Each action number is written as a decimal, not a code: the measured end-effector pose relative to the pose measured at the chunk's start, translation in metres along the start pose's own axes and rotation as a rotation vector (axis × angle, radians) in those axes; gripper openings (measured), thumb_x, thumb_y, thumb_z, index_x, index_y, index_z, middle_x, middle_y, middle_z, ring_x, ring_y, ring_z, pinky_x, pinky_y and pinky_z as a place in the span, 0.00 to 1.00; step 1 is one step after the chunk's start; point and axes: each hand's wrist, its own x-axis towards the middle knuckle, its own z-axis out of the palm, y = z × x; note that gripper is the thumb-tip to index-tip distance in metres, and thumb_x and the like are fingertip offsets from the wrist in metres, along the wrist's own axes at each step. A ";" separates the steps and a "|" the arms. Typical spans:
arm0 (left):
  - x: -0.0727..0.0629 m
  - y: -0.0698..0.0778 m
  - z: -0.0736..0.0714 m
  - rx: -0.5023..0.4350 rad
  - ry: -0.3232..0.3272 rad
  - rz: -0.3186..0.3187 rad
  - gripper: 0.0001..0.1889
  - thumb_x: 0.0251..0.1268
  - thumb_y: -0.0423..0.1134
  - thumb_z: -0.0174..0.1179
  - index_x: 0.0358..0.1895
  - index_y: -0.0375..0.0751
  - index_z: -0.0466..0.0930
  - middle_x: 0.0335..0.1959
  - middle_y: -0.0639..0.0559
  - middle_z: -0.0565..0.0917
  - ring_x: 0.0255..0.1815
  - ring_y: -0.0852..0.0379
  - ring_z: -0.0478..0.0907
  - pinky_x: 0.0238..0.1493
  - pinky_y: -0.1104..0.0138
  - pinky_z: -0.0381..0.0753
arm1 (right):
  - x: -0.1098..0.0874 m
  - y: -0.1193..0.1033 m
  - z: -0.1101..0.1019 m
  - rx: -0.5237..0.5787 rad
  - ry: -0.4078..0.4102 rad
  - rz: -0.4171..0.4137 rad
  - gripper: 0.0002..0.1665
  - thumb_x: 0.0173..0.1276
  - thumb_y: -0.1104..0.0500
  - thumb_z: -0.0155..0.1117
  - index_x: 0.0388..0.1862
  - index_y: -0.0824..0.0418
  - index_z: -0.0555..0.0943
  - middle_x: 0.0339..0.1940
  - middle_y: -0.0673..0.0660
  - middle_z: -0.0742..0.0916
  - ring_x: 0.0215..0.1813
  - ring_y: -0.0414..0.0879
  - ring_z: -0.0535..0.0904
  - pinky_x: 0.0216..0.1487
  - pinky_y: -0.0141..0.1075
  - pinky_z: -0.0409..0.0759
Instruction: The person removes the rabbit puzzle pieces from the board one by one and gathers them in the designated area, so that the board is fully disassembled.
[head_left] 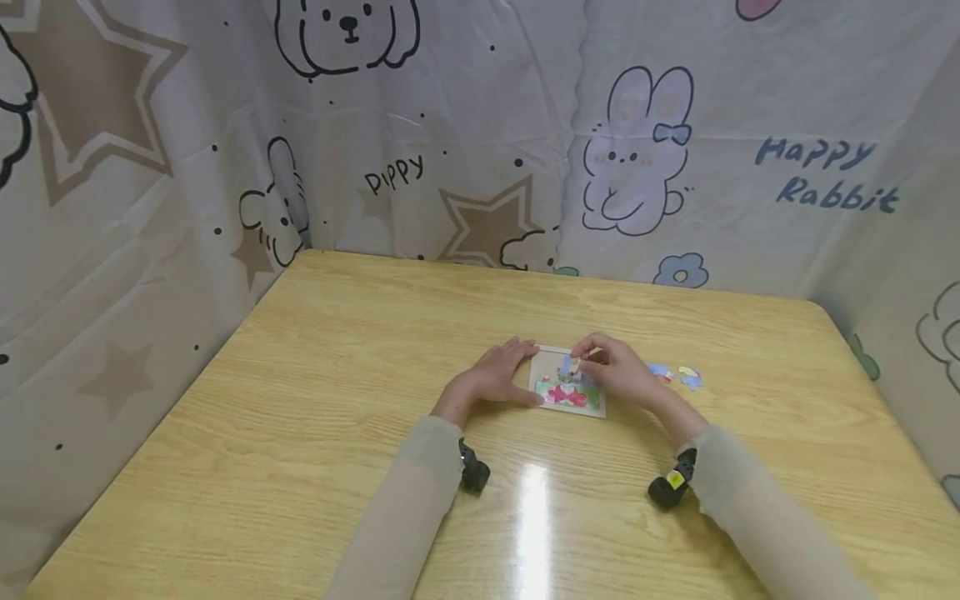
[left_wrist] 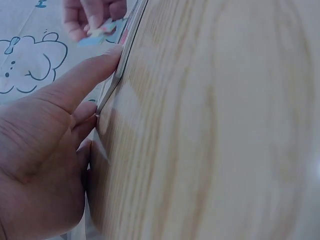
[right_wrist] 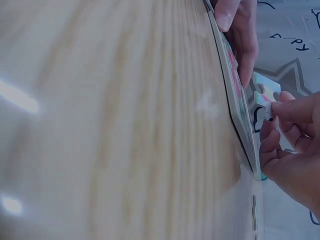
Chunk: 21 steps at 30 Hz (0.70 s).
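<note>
Item one: the puzzle tray [head_left: 544, 367], flat on the table [head_left: 360, 517], at twelve o'clock from me. Joined pieces [head_left: 568, 395] in pink and green filled its six o'clock side; a bare patch lay toward eleven.

Item two: my left hand [head_left: 495, 373], at the tray's nine o'clock, thumb and fingers spread, touching the edge and gripping nothing (a brace, I judged, rather than a grip).

Item three: my right hand [head_left: 615, 371], at about two o'clock, nearly closed, thumb and fingertips pinching one printed puzzle piece [right_wrist: 267, 82], tilted above the tray.

Item four: loose pieces [head_left: 690, 378], on the table at three o'clock, past my right hand.

Handling note: the step, in my judgement, was seating the held piece. It called for matching print and notches to the neighbours, lowering it level, then pressing straight down, left hand steadying the tray. Forcing it at a slant risked lifting the joined pieces.
</note>
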 end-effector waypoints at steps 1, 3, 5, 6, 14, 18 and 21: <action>0.000 0.000 0.000 -0.003 0.001 0.003 0.47 0.58 0.55 0.67 0.78 0.47 0.53 0.81 0.51 0.50 0.83 0.51 0.38 0.84 0.56 0.37 | -0.002 0.002 -0.002 -0.010 0.003 -0.002 0.09 0.74 0.64 0.53 0.51 0.60 0.77 0.57 0.62 0.79 0.58 0.58 0.78 0.51 0.36 0.79; 0.000 -0.001 0.000 -0.007 -0.001 0.006 0.47 0.58 0.55 0.67 0.78 0.47 0.53 0.81 0.51 0.50 0.83 0.51 0.38 0.84 0.56 0.37 | -0.007 0.006 -0.006 -0.030 0.012 -0.003 0.09 0.74 0.63 0.53 0.51 0.60 0.77 0.57 0.62 0.80 0.58 0.57 0.78 0.53 0.37 0.78; 0.000 0.000 0.000 -0.006 -0.005 0.009 0.47 0.58 0.55 0.67 0.78 0.46 0.53 0.82 0.51 0.50 0.84 0.51 0.38 0.84 0.56 0.37 | -0.012 0.009 -0.010 -0.045 0.020 0.005 0.10 0.74 0.63 0.53 0.50 0.60 0.77 0.56 0.61 0.80 0.57 0.56 0.78 0.53 0.38 0.77; 0.000 0.000 0.000 -0.008 -0.007 0.008 0.47 0.58 0.55 0.67 0.78 0.46 0.53 0.82 0.51 0.50 0.84 0.51 0.38 0.84 0.56 0.37 | -0.014 0.011 -0.012 -0.051 0.023 0.007 0.10 0.74 0.64 0.53 0.50 0.60 0.77 0.55 0.62 0.80 0.56 0.56 0.78 0.53 0.37 0.77; -0.001 0.001 0.000 -0.014 -0.010 0.006 0.48 0.58 0.55 0.67 0.78 0.46 0.52 0.82 0.51 0.49 0.84 0.51 0.37 0.84 0.57 0.35 | -0.031 0.019 -0.024 -0.078 0.042 0.013 0.09 0.73 0.65 0.55 0.48 0.62 0.78 0.51 0.63 0.81 0.48 0.49 0.78 0.42 0.30 0.78; -0.001 0.001 0.000 -0.011 -0.012 0.007 0.47 0.59 0.55 0.66 0.78 0.46 0.52 0.82 0.51 0.49 0.84 0.51 0.37 0.84 0.57 0.35 | -0.037 0.023 -0.029 -0.088 0.043 0.017 0.08 0.72 0.66 0.56 0.48 0.64 0.78 0.48 0.63 0.81 0.45 0.46 0.77 0.40 0.28 0.78; -0.002 0.002 -0.001 -0.015 -0.010 0.011 0.48 0.59 0.54 0.67 0.78 0.45 0.52 0.82 0.50 0.49 0.84 0.50 0.37 0.84 0.56 0.35 | -0.042 0.025 -0.033 -0.102 0.040 0.023 0.08 0.72 0.66 0.56 0.47 0.64 0.78 0.49 0.63 0.81 0.46 0.47 0.77 0.41 0.28 0.77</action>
